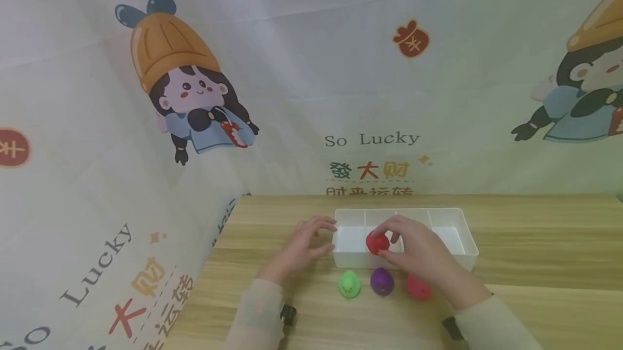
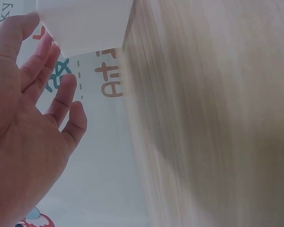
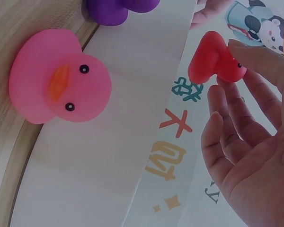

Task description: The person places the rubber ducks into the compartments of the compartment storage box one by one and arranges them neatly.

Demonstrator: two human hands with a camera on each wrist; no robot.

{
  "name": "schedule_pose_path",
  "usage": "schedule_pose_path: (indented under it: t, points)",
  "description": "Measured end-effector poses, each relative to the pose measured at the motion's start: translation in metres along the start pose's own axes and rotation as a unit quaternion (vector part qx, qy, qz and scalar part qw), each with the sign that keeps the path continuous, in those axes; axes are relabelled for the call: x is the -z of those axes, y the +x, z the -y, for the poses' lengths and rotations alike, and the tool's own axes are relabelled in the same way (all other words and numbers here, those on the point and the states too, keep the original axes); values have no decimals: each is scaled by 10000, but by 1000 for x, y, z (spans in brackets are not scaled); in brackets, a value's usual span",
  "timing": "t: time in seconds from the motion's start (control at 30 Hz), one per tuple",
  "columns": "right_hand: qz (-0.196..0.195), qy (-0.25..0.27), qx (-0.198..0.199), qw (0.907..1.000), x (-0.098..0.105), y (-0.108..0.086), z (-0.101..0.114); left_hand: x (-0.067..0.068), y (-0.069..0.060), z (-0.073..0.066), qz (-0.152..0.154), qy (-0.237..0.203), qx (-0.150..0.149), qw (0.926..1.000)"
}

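Note:
My right hand (image 1: 421,244) pinches a small red rubber duck (image 3: 217,59) between thumb and fingers. In the head view, this red duck appears over the left-middle part of a white divided box (image 1: 350,260); its exact height above the box cannot be told. My left hand (image 1: 305,239) is at the box's left end, with loosely bent fingers and the fingertips at the end wall. In the left wrist view, the thumb and fingertips meet the box's edge.
In front of the box, a green duck (image 1: 349,285), a purple duck (image 1: 382,282) and a pink duck (image 1: 418,288) stand in a row on the wooden table (image 1: 545,269). A printed cloth (image 1: 311,68) hangs behind the table.

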State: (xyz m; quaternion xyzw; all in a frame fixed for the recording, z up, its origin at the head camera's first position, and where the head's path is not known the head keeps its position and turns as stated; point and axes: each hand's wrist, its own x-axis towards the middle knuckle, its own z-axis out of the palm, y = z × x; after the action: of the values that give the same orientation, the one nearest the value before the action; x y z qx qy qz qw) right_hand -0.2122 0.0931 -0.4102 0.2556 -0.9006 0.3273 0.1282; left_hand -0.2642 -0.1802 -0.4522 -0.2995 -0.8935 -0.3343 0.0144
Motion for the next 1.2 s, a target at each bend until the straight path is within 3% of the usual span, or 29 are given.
schedule_pose_path:
  t: [0.4, 0.6, 1.2]
  points:
    - [65, -91, 100, 9999, -7, 8, 0, -2, 0, 4, -28, 60, -36, 10000]
    - [85, -139, 177, 9997, -10, 15, 0, -1, -1, 4, -98, 31, -189, 9998]
    - [357, -302, -292, 9985, -24, 30, 3, -2, 1, 7, -160, 110, -424, 9989]
